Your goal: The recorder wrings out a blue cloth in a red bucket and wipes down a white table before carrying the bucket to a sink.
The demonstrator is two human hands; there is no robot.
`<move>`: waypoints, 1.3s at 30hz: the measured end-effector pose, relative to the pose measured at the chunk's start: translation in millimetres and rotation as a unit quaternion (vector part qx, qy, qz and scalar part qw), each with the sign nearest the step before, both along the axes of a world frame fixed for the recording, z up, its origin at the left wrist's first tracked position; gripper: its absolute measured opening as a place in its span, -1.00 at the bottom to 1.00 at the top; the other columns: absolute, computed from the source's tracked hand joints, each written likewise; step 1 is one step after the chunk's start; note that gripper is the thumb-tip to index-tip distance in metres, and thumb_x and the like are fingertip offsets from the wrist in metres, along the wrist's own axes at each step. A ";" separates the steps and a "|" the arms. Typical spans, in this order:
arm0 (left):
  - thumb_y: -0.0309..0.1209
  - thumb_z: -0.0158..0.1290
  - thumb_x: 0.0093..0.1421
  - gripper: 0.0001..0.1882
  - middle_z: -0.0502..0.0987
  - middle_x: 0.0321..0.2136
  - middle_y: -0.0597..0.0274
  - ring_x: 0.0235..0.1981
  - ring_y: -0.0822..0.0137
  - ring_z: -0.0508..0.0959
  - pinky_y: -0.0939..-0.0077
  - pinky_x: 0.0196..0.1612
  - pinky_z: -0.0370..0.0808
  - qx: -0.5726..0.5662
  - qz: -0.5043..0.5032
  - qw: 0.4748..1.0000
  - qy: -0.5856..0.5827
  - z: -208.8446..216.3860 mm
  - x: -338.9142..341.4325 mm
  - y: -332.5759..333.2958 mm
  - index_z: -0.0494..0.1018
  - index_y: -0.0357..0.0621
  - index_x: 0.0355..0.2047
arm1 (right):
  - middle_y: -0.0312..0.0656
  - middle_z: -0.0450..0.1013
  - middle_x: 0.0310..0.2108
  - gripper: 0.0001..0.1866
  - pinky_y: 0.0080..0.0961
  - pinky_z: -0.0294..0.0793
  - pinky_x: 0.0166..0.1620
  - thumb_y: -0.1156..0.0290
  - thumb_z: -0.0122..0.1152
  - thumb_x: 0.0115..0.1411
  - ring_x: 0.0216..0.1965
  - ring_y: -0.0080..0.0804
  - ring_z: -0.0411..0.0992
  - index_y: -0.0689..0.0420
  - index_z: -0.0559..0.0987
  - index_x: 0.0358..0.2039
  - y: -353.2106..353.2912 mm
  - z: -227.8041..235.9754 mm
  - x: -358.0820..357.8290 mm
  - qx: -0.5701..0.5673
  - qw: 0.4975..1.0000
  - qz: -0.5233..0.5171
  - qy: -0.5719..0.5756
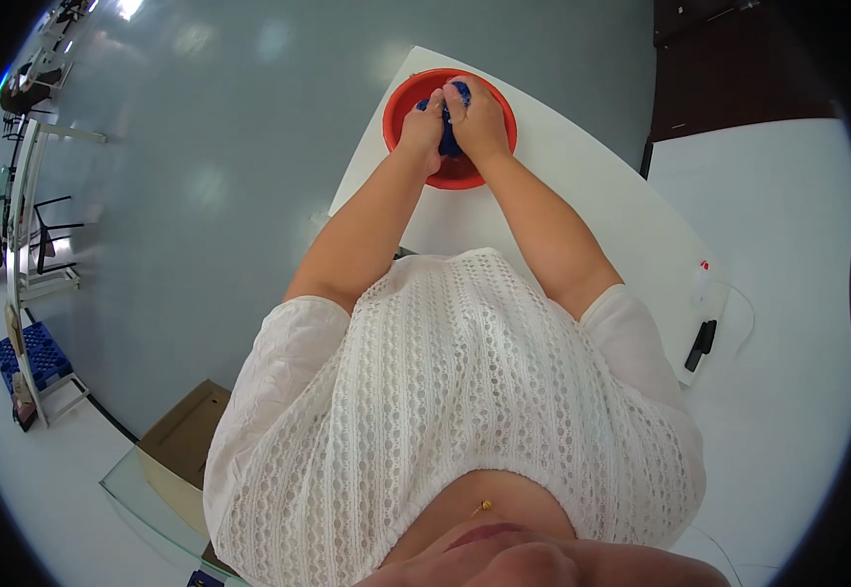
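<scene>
Inside a round red basin (393,110) at the far end of the white table, both hands are closed around a bunched dark-blue cloth (449,144). My left hand (423,129) grips its left side, fingers curled inward. On the other side, my right hand (480,119) wraps over the cloth, and a bit of blue shows above its thumb. The hands nearly meet over the middle of the bundle. Most of the cloth is hidden by my fingers. What lies at the basin's bottom is hard to make out.
The white table (582,181) carries black objects (701,342) and a small red-tipped item (704,265) at its right end. An open cardboard box (183,430) and a glass pane (147,504) stand at the lower left. Further left are a blue plastic crate (42,354) and chairs.
</scene>
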State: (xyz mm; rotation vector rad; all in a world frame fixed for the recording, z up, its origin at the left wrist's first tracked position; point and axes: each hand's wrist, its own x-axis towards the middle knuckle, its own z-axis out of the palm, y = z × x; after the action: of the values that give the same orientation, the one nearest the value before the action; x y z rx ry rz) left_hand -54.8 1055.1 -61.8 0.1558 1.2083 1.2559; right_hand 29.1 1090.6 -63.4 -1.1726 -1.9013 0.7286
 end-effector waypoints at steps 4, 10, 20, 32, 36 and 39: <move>-0.09 -0.19 0.21 -0.62 0.39 -0.21 0.21 -0.26 0.28 0.46 0.27 -0.32 0.46 -0.044 -0.021 0.995 0.090 -4.8 -2.3 -4.1 0.23 -0.04 -0.08 | 0.09 0.44 -0.37 -0.63 -0.21 0.38 -0.24 0.10 -0.09 0.16 -0.27 0.03 0.39 0.18 0.41 -0.28 10.2 0.5 2.2 -0.106 0.990 -0.028 -0.085; -0.16 -0.21 0.22 -0.65 0.38 -0.19 0.20 -0.20 0.25 0.43 0.20 -0.18 0.40 -0.095 0.002 0.993 0.065 0.0 -15.3 5.8 0.22 -0.07 -0.08 | 0.09 0.36 -0.22 -0.64 -0.18 0.40 -0.18 0.15 -0.13 0.17 -0.20 0.04 0.38 0.12 0.33 -0.14 15.8 -24.5 10.1 -0.090 0.947 0.002 -0.309; -0.06 -0.27 0.22 -0.55 0.34 -0.05 0.12 -0.01 0.14 0.32 0.00 0.05 0.18 -0.113 -0.007 0.983 -0.146 -22.8 -19.1 12.3 0.26 -0.07 -0.03 | 0.06 0.24 -0.02 -0.50 -0.21 0.33 -0.02 0.40 -0.14 0.13 -0.03 -0.08 0.30 0.01 0.15 0.13 6.2 -43.4 -8.4 -0.142 0.781 0.131 -0.594; -0.02 -0.53 0.25 -0.49 0.19 0.08 0.22 0.12 0.15 0.20 -0.08 0.10 0.08 -0.002 -0.083 0.986 -0.146 20.4 -33.0 -6.5 0.10 0.07 0.11 | -0.27 0.33 -0.33 -0.70 -0.58 0.42 -0.42 0.47 -0.02 0.07 -0.39 -0.55 0.35 0.08 0.36 -0.13 21.8 98.2 16.2 -0.354 0.922 0.156 0.021; 0.01 -0.61 0.25 -0.42 0.28 0.02 0.09 0.04 0.20 0.31 0.20 0.10 0.24 -0.037 -0.056 0.989 -0.130 50.6 -27.6 -11.3 0.20 0.00 0.05 | -0.27 0.34 -0.35 -0.70 -0.59 0.41 -0.30 0.46 0.00 0.09 -0.33 -0.59 0.35 0.16 0.34 -0.12 11.8 162.7 21.1 -0.276 0.940 0.191 0.059; 0.02 -0.64 0.24 -0.41 0.29 0.01 0.09 0.04 0.16 0.31 0.14 0.09 0.25 -0.037 -0.076 0.989 -0.124 51.1 -31.9 -13.9 0.18 -0.01 0.07 | -0.16 0.23 -0.18 -0.49 -0.52 0.30 -0.12 0.43 0.17 0.00 -0.18 -0.45 0.25 0.17 0.23 -0.03 4.0 210.5 6.4 -0.289 0.942 0.169 0.024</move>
State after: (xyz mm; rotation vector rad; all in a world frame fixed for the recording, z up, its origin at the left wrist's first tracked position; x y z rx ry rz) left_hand -86.8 1041.1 -10.7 0.0350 1.0060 1.0614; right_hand 35.5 1094.5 147.0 -1.1521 -1.9279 1.5691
